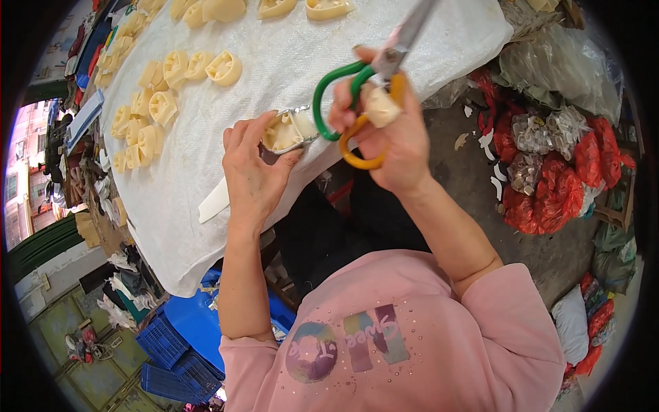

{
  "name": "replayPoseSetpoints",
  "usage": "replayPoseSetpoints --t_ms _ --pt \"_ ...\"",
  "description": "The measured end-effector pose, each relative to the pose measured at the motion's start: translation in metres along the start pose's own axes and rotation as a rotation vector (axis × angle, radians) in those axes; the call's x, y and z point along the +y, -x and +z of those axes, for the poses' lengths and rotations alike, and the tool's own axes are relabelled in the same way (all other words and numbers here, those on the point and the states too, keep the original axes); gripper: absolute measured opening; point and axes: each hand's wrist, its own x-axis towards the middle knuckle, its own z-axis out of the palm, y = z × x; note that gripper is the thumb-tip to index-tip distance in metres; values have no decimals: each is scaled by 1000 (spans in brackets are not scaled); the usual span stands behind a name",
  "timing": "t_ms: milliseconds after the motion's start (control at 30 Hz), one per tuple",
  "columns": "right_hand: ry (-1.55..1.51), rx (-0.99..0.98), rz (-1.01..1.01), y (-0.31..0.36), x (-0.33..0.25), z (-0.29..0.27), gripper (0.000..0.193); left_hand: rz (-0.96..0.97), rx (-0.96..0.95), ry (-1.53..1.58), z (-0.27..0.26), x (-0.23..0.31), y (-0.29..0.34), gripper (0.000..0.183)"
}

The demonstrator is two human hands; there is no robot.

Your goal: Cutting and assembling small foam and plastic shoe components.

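Observation:
My left hand [250,154] is closed around a shiny, silver-rimmed piece [285,130] with a cream moulded inside, held above the edge of the white-covered table [261,69]. Just to its right, my raised right hand [401,141] grips a pair of scissors [397,53]. One handle loop is green and the other orange; the blades point up and away. A small cream block [382,108] shows at the right hand's fingers, against the orange handle. Motion blurs the blades and fingers somewhat. A flat white strip [215,201] lies on the cover beside my left wrist.
Several cream moulded pieces [224,69] are spread over the left and far parts of the table. Red plastic bags [549,192] and clear-wrapped bundles lie on the floor to the right. Blue crates [165,341] stand at the lower left. Clear plastic sheeting [549,62] is heaped at the far right.

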Motion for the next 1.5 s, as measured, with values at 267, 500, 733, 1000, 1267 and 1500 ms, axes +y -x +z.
replayPoseSetpoints --t_ms 267,500,733,1000,1267,1500 --pt "12 -41 -38 2 13 -6 45 9 -6 23 -2 1 -1 54" --pt "107 -127 -103 5 24 -3 41 -4 -17 38 -7 3 -3 54" --pt "140 -103 -133 11 25 5 43 0 25 107 -9 4 -3 53" --pt "74 -58 12 10 10 12 46 100 18 80 -8 3 6 54" --pt "752 -25 -168 -11 -41 20 50 197 256 190 -16 2 26 53" --pt "1832 -402 -162 -34 -52 9 50 -188 229 1390 -64 -31 93 69"
